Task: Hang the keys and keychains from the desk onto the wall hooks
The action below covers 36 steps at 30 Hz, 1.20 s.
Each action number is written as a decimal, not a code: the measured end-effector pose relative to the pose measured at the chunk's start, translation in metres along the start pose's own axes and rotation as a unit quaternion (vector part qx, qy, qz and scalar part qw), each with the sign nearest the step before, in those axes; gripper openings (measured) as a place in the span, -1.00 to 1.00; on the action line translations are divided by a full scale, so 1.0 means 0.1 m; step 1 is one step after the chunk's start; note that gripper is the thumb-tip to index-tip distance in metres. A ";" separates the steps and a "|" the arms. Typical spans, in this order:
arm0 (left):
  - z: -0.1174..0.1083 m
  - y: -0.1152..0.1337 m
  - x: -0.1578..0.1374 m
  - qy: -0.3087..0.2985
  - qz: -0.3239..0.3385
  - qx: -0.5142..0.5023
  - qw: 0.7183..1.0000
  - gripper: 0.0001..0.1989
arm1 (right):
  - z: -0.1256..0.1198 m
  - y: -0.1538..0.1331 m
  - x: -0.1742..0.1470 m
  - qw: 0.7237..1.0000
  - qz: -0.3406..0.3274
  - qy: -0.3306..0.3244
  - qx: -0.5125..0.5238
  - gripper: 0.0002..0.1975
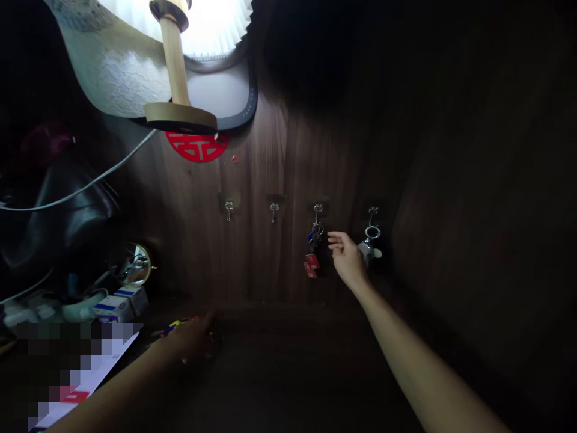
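My right hand (pixel 349 258) is raised before the wooden panel, its fingers slightly bent and apart, with nothing in them. Just left of the fingertips a bunch of keys (pixel 317 231) with red tags (pixel 312 262) hangs from a hook (pixel 318 208). Behind my right wrist, another ring (pixel 372 233) with a pale round piece hangs from the rightmost hook (pixel 373 211). My left hand (pixel 193 338) is low in deep shadow, close to small colourful items (pixel 172 326) in yellow and blue. Darkness hides its fingers, and I cannot make out whether it holds anything.
Two hooks (pixel 229 207) (pixel 274 208) on the left have nothing hanging. A lit lamp with a wooden stem (pixel 175 63) is at the upper left, before a red round paper-cut (pixel 198 147). A round mirror (pixel 135 264), small boxes (pixel 118 305), a black bag (pixel 67 204) and a white cable (pixel 110 171) lie left.
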<state>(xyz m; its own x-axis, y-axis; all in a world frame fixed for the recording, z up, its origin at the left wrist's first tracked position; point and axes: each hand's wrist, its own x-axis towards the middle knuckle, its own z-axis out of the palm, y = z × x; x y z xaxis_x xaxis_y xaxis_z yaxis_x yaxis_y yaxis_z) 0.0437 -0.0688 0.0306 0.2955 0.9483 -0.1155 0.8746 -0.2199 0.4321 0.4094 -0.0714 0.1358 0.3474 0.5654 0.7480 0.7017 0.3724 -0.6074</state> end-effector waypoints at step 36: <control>-0.51 2.87 0.71 0.014 0.245 -0.590 0.769 -0.82 | -0.30 -0.47 0.44 0.916 -0.099 -0.162 -0.353 -0.42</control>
<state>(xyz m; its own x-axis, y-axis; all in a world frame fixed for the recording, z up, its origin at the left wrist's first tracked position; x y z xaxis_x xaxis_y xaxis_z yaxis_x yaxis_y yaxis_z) 0.2961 -0.0530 0.1923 0.4563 0.8258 0.3316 -0.3019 -0.2069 0.9306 0.4106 -0.0858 0.2056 0.0482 0.7696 0.6367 0.9981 -0.0134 -0.0593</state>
